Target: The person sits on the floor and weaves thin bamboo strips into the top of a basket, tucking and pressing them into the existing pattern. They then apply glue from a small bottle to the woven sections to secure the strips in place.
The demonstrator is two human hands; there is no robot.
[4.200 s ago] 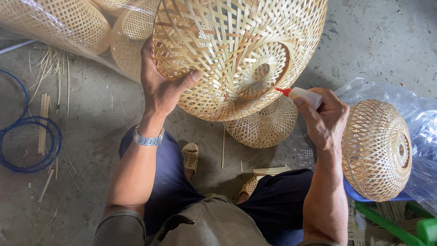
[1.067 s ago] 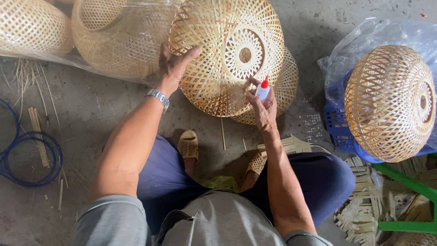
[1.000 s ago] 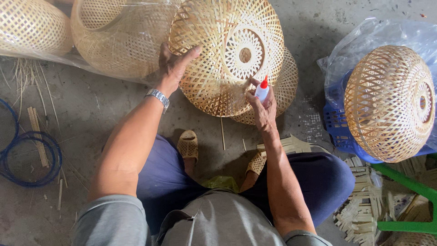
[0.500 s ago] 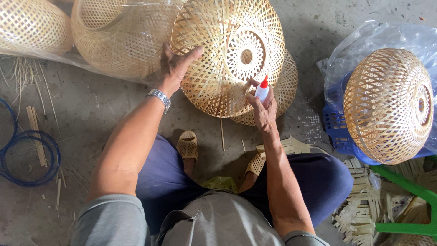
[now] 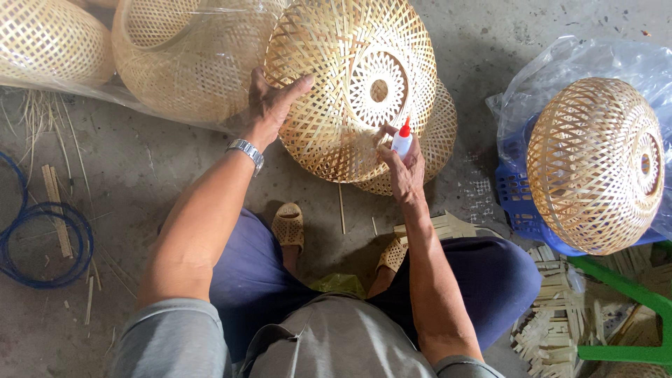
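Note:
A round woven bamboo lampshade (image 5: 329, 77) with a small centre hole is tilted up in front of me. My left hand (image 5: 271, 103), with a metal watch on the wrist, grips its left rim. My right hand (image 5: 404, 168) holds a small white glue bottle (image 5: 402, 140) with a red tip, pointed up at the shade's lower right weave. A second woven shade (image 5: 437, 140) lies on the floor behind the held one.
Woven shades wrapped in clear plastic (image 5: 175, 56) lie at the upper left. Another shade (image 5: 595, 164) rests in a blue crate (image 5: 518, 203) inside a plastic bag at right. Blue hose coil (image 5: 42, 238) at left; bamboo strips (image 5: 553, 322) and a green stool leg (image 5: 623, 287) lower right.
Since the oldest frame the shade has been turned so its centre hole faces me, and my right hand with the glue bottle has come in close to its weave. Little movement in the last second.

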